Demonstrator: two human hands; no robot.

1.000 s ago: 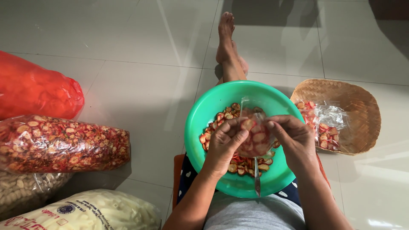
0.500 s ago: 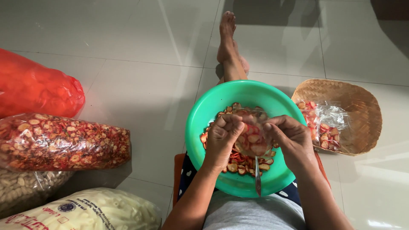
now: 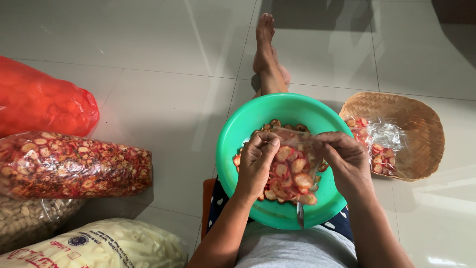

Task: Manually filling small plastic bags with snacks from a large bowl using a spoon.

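Observation:
A green plastic bowl (image 3: 238,144) rests on my lap and holds red-edged sliced chips. Over it, a small clear plastic bag of chips (image 3: 293,171) hangs between my hands. My left hand (image 3: 257,164) pinches the bag's left edge and my right hand (image 3: 347,161) pinches its right edge near the top. A metal spoon handle (image 3: 300,214) sticks out of the bowl at the near rim. My outstretched foot (image 3: 267,54) lies on the tile floor beyond the bowl.
A woven basket (image 3: 416,119) at the right holds small filled chip bags (image 3: 379,144). At the left lie a red plastic sack (image 3: 42,101), a big clear bag of red chips (image 3: 74,166), a bag of pale snacks (image 3: 27,218) and a white-yellow bag (image 3: 109,245).
The small bag has sunk lower into the bowl between my hands, and my fingers have shifted along its top edge. The bowl and the bags around me stay put.

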